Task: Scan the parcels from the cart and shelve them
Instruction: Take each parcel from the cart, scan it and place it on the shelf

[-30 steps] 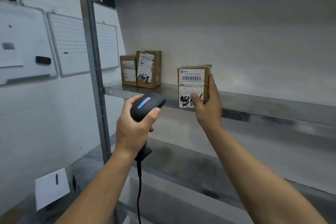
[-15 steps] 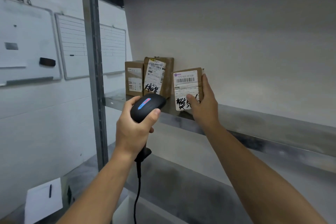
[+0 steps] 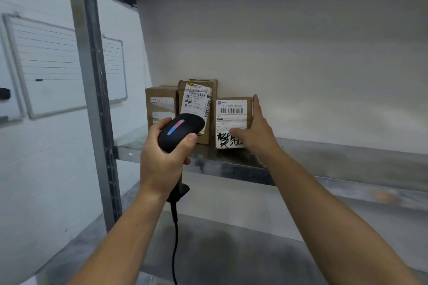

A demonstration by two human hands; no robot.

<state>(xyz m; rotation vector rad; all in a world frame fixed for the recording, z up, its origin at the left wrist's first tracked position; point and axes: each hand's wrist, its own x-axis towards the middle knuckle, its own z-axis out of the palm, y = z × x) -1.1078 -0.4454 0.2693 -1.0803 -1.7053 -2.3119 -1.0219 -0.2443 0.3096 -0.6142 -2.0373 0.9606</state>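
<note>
Middle shelf (image 3: pixel 324 159) of a metal rack, seen from the head camera.

We noted three brown parcels standing upright in a row at the shelf's left end, against the back wall. The left parcel (image 3: pixel 159 104) stood just beside the upright post (image 3: pixel 92 99). The middle parcel (image 3: pixel 196 97) was the tallest, with a white label that peeled a little at the edge. The end parcel (image 3: pixel 232 118) stood on the shelf just to the right of the middle one, label facing us, with a barcode and black handwriting at the bottom.

The right hand (image 3: pixel 257 134) held the end parcel at its right front corner: thumb laid across the lower label, fingers running straight up the right side. We could not tell how firm the grip was.

The left hand (image 3: pixel 162 159) was wrapped round the handle of a black scanner (image 3: pixel 179 131), thumb along its head, which pointed toward the parcels and partly covered the middle one. A red and blue strip showed on its top. Its cable (image 3: pixel 174 238) hung down in front of the lower shelf (image 3: pixel 231 250).

A lined whiteboard (image 3: pixel 53 65) hung on the wall to the left.
</note>
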